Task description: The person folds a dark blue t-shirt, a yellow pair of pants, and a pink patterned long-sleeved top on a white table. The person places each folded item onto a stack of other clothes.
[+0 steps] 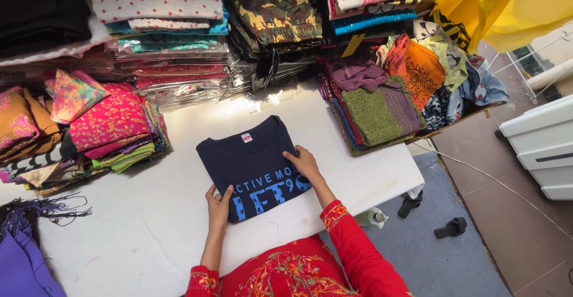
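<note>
Though folded, shirt (pixel 253 163) print half-hidden.

White table (pixel 149 225) stacked with folded fabrics (pixel 113 121); tiled floor (pixel 513 213), blue mat (pixel 441 261).

The person wears a bright red garment with long sleeves that end just above the wrists, leaving the left hand (pixel 218 206) and right hand (pixel 303 162) bare. Each cuff carries a band of orange and yellow floral embroidery. The front of the garment is covered with similar stitched flowers and leaves in orange, yellow and green.
</note>
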